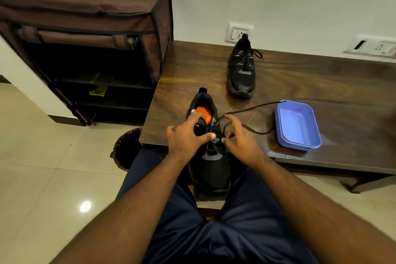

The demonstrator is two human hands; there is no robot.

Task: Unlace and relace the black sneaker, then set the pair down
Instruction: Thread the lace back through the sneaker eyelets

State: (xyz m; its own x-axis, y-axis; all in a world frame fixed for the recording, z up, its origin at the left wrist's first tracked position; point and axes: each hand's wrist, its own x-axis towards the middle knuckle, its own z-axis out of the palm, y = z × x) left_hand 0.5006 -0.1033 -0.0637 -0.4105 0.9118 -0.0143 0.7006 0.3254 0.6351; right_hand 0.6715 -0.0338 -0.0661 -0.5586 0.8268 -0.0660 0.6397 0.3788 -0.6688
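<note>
Black mesh sneaker with an orange insole (209, 152): lying half on the near edge of the dark wooden table (321, 83), toe hanging over toward the person's lap, heel pointing far.
Left hand (186, 135): gripping the sneaker's collar, fingers reaching into the opening over the orange insole, thumb pressing across the tongue.
Right hand (240, 135): pinching the thin black lace (252, 109) at the eyelets, just right of the left hand; the two hands are working close together but not touching.
Lace run: one free end is trailing right, reaching the rim of the tray; whether it is being pulled out or threaded in cannot be told.
Doing the step well: likely keeping the left hand bracing the shoe so it is not sliding off the edge, drawing one crossing at a time, and watching that the loose end is not snagging on the tray.
Second black sneaker (242, 70): standing laced, far on the table, well apart.
Blue rectangular plastic tray (317, 135): sitting right of the hands, appearing to be holding nothing.
Brown fabric shoe rack (85, 6): standing far left, flap rolled up; one small yellow item (97, 92) is showing on a shelf.
Dark bin with a black liner (126, 150): sitting on the floor, near left; contents are not showing.
</note>
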